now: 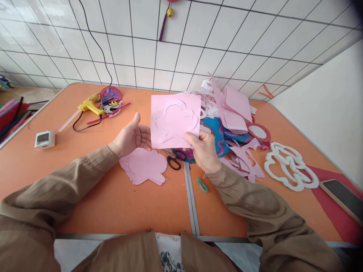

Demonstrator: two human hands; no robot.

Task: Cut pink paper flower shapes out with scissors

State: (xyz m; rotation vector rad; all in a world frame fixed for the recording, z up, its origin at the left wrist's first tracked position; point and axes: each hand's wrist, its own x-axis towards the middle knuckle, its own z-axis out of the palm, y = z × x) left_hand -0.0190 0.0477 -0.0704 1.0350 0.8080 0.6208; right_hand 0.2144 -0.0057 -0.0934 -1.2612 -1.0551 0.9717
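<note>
A square pink sheet (176, 124) with a curved, flower-like outline on it is held up above the table. My right hand (206, 149) grips its lower right corner, thumb on the front. At the sheet's left edge my left hand (133, 134) is open, palm turned toward the sheet and thumb raised; whether its fingertips touch the edge I cannot tell. Below lie cut pink shapes (146, 166) in a loose pile. Black-handled scissors (174, 162) rest just under the sheet, their blades partly hidden. A small teal clip (202, 185) lies below my right hand.
A yellow glue gun (92, 105) with a cord lies at the back left, behind a small white box (44, 139). Pink scraps (246, 160) and folded pink sheets (234, 107) are heaped to the right. White cloud-shaped frames (290, 166) and a phone (344, 198) lie farther right.
</note>
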